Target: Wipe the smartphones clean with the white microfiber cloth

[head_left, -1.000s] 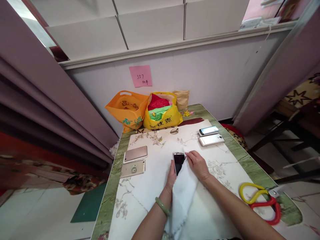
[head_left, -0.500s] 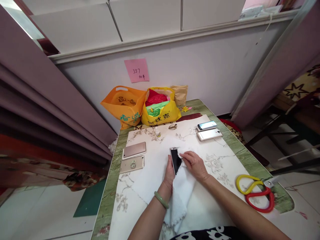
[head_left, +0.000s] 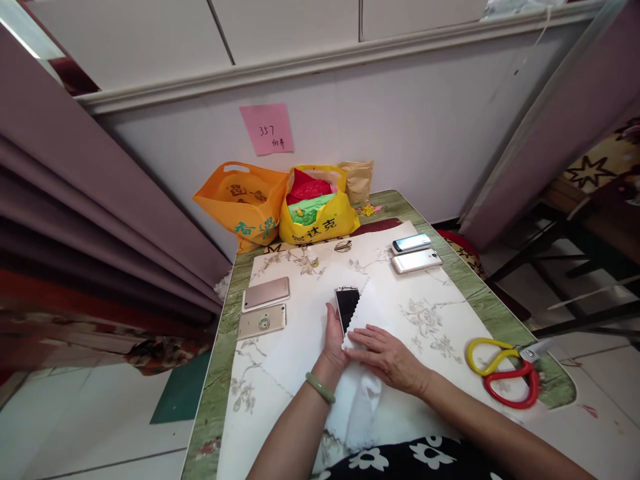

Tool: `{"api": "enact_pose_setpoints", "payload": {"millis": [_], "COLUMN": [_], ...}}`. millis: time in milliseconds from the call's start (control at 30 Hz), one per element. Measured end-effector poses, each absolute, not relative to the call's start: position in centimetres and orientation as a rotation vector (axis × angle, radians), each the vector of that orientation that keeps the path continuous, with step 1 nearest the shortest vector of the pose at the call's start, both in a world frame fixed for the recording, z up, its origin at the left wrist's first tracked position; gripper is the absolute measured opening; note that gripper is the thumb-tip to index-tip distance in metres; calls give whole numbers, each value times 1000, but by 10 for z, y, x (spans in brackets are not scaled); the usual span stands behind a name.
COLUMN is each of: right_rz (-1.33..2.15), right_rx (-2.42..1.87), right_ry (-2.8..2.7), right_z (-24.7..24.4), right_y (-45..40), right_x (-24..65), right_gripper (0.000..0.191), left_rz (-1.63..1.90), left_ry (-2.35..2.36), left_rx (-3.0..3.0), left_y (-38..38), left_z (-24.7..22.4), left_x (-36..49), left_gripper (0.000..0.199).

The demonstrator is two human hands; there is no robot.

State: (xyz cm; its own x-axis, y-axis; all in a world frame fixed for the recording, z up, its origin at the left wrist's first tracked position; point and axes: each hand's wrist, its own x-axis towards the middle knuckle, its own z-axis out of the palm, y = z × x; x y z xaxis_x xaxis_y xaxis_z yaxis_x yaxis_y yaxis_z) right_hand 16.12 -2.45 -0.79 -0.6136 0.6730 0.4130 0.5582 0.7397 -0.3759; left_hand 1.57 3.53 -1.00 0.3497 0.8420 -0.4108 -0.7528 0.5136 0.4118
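Note:
A smartphone [head_left: 347, 305] with a dark screen and white edges is held upright-tilted by my left hand [head_left: 334, 337], closed round its lower left side. A white cloth [head_left: 370, 303] with a zigzag edge lies across the right part of the screen and hangs down toward my lap. On that cloth, over the phone's lower end, my right hand [head_left: 387, 357] rests with its fingers stretched out flat. Part of the phone is hidden under the cloth. My left wrist carries a green bangle [head_left: 320, 387].
At the left lie a rose-gold phone [head_left: 267, 292] and a gold phone [head_left: 255, 323]. Two more phones [head_left: 417, 261] lie at the right. Large scissors [head_left: 520, 353] with yellow and red handles sit near the right edge. Orange [head_left: 240, 207] and yellow bags [head_left: 325, 227] stand by the wall.
My right hand has let go of its pinch on the cloth near the phone's top and moved down, now flat on it. The cloth's edge now runs diagonally over the screen.

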Motion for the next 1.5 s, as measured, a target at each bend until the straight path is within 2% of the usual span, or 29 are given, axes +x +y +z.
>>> {"api": "enact_pose_setpoints", "payload": {"millis": [267, 367, 567, 833, 1033, 1233, 1333, 1433, 1500], "right_rz": [278, 203, 81, 129, 159, 202, 255, 291, 297], "right_rx": [-929, -971, -1223, -986, -1134, -1274, -1330, -1415, -1436], "right_ry": [-2327, -2288, -2206, -2248, -2348, -2150, -1985, -1946, -1955], "right_z": [-20, -25, -26, -22, -17, -20, -22, -20, -17], "right_y": [-20, -31, -49, -45, -46, -50, -48, -45, -43], "right_x": [150, 156, 161, 138, 159, 163, 160, 162, 161], "right_gripper": [51, 54, 57, 53, 57, 59, 51, 27, 20], "left_rz": [1069, 1046, 1027, 1088, 1001, 1005, 1005, 1047, 1054], "left_ry": [645, 638, 501, 676, 540, 465, 470, 480, 484], "left_rx": [118, 133, 133, 192, 160, 122, 118, 127, 144], "left_y": [31, 32, 35, 37, 38, 36, 36, 36, 37], "left_z": [-16, -17, -15, -12, -17, -11, -8, -8, -8], "left_x": [14, 16, 15, 16, 15, 16, 17, 17, 18], "left_gripper": [55, 61, 64, 60, 68, 67, 68, 66, 66]}}
